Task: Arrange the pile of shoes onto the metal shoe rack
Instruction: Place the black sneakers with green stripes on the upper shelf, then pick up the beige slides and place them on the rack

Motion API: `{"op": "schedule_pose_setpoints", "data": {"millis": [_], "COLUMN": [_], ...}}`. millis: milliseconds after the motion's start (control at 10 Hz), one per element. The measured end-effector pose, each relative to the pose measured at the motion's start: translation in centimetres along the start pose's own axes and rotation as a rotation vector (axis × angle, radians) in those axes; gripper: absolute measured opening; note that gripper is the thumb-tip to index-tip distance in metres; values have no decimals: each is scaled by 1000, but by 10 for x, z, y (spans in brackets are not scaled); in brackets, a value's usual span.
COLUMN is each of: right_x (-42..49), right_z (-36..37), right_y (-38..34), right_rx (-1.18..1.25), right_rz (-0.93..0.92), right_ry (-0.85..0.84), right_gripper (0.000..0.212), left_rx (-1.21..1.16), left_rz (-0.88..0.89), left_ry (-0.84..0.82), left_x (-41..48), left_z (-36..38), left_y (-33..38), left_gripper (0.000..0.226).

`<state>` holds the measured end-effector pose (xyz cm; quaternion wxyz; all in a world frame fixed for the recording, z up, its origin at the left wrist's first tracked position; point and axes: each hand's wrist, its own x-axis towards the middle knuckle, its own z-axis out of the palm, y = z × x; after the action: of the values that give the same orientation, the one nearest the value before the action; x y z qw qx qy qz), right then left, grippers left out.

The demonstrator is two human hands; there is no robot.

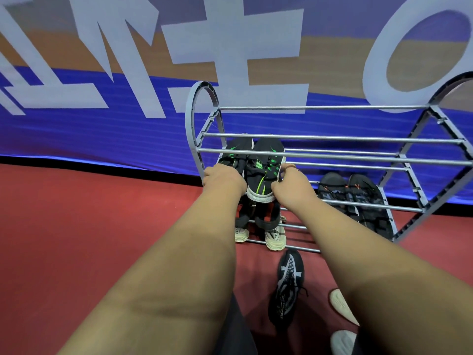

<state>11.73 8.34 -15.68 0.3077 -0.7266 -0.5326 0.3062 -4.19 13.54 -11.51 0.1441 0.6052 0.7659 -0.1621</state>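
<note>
Both hands are setting the green-striped pair on the rack's middle shelf

Going left to right: the left hand (223,178) is curling over the heel of the left black-and-green sneaker (236,154), and the right hand (290,184) is pinching the heel of its mate (266,170), both shoes sitting on the middle bars of the metal shoe rack (332,155). Cream-soled shoes (275,238) are sitting lower down, a dark pair (358,198) further right, and one black sneaker (288,285) is lying on the red floor (102,239).
</note>
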Motion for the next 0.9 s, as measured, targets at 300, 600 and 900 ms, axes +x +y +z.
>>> {"op": "schedule_pose_setpoints", "data": {"millis": [300,600,900], "right_x": [-69,-109,-196], "right_z": [-41,-50,31], "right_y": [19,77,222], "right_rx": [-291,-496,-467], "right_rz": [-72,257,439], "right_ry": [-85,-605,-686], "right_gripper": [17,25,32], "left_rx": [-74,-82,129], "left_rz": [276,377,295], "left_ry": [-125,-300,-524], "left_x": [-94,-125,-137], "left_z": [-6,105,319], "left_y": [-6,27,-27], "left_gripper": [18,29,51]}}
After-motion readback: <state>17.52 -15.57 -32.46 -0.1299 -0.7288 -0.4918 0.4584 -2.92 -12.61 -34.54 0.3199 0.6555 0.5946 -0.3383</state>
